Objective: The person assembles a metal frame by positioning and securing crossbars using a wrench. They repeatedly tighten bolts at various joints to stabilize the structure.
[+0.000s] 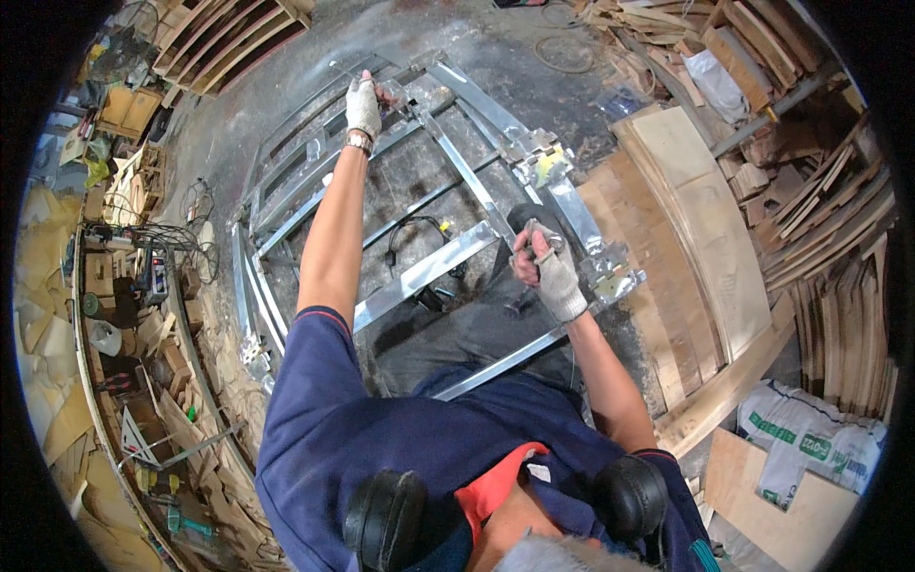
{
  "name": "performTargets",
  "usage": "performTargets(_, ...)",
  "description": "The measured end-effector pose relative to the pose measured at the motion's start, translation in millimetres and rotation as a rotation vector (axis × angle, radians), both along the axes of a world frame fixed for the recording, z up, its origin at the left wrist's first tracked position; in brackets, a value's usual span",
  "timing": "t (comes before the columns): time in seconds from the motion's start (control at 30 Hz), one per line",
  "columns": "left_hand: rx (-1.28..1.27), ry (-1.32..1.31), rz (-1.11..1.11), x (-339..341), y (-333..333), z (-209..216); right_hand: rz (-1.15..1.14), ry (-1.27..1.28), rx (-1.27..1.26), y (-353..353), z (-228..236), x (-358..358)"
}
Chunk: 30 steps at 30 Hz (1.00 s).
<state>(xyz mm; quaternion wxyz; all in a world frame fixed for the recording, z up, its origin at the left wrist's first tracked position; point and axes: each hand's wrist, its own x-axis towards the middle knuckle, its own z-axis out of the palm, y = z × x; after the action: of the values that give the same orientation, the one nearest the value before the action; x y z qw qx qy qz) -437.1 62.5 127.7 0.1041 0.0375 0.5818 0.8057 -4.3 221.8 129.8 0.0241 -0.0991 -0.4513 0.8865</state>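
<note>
A welded frame of shiny square metal tubes (pixel 429 267) lies on the floor in front of me, reaching around my dark-trousered legs. My left hand (pixel 363 105), in a pale knit glove with a wristwatch below it, stretches to the far part of the frame. Its fingers are closed, and what they hold, if anything, does not show. Nearer, over the frame's right side, my right hand (pixel 553 272) wears a similar glove with bare fingertips. Those fingers curl together; their contents are hidden. Metal hinge-like brackets (pixel 548 167) sit on the right-hand tubes.
Long wooden boards (pixel 705 229) lie to the right, with stacked curved wood strips (pixel 839 324) beyond. A white sack (pixel 810 429) rests at lower right. On the left stands a cluttered bench (pixel 119 381). A black cable (pixel 396 238) lies within the frame. Slatted wood (pixel 229 43) stands far left.
</note>
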Motion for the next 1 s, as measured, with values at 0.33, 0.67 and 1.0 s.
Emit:
performTargets(0.33, -0.33, 0.55, 0.147, 82.6, 0.1, -6.1, 0.032, -0.024, 0.091, -2.4, 1.0, 0.9)
performTargets(0.67, -0.611, 0.702, 0.528, 105.1, -11.2, -32.3, -0.165, 0.376, 0.962, 20.2, 125.0, -113.0)
performTargets(1.0, -0.889, 0.763, 0.248, 93.0, 1.2, -37.0, -0.039, 0.243, 1.196, -8.3, 97.7, -282.2)
